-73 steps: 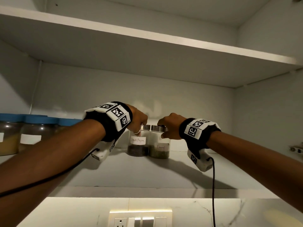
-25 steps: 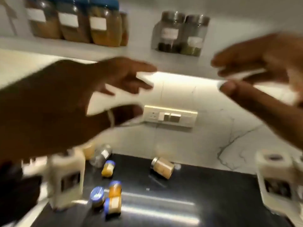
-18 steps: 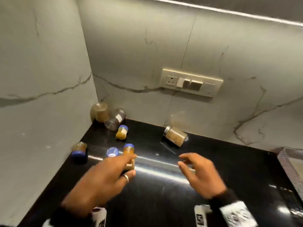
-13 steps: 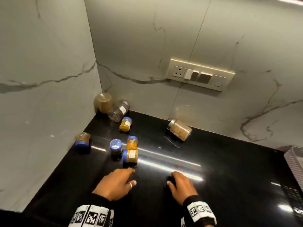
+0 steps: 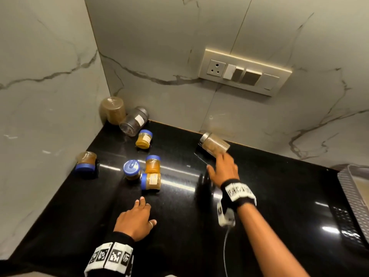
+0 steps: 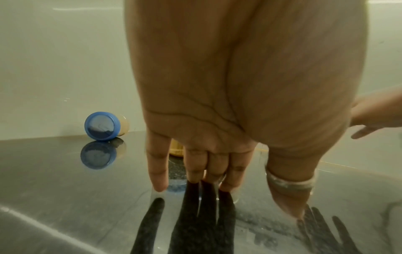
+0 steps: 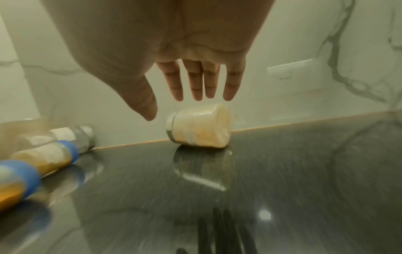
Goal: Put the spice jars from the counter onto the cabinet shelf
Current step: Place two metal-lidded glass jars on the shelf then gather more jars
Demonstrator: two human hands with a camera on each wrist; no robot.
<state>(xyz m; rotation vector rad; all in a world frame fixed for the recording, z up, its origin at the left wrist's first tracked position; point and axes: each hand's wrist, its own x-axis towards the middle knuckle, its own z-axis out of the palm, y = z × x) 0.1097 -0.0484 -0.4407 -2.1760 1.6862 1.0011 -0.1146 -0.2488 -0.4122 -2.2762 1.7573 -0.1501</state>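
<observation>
Several spice jars lie scattered on the black counter. A silver-lidded jar of pale powder lies on its side by the back wall. My right hand is open just over it, fingers straight, gripping nothing. Blue-lidded jars of yellow spice lie in a cluster, with one upright. My left hand is open and flat, low over the counter, just short of that cluster. Another blue-lidded jar lies by the left wall. The cabinet shelf is out of view.
In the corner stand an upturned brown jar and a tipped clear jar. A switch plate is on the back wall. A grey basket sits at the counter's right edge. Marble walls close the left and back.
Both hands let go of the two jars on the shelf and dropped to the counter. The view swung down. My right hand has reached forward to the silver-lidded jar; the left hardly moved.
</observation>
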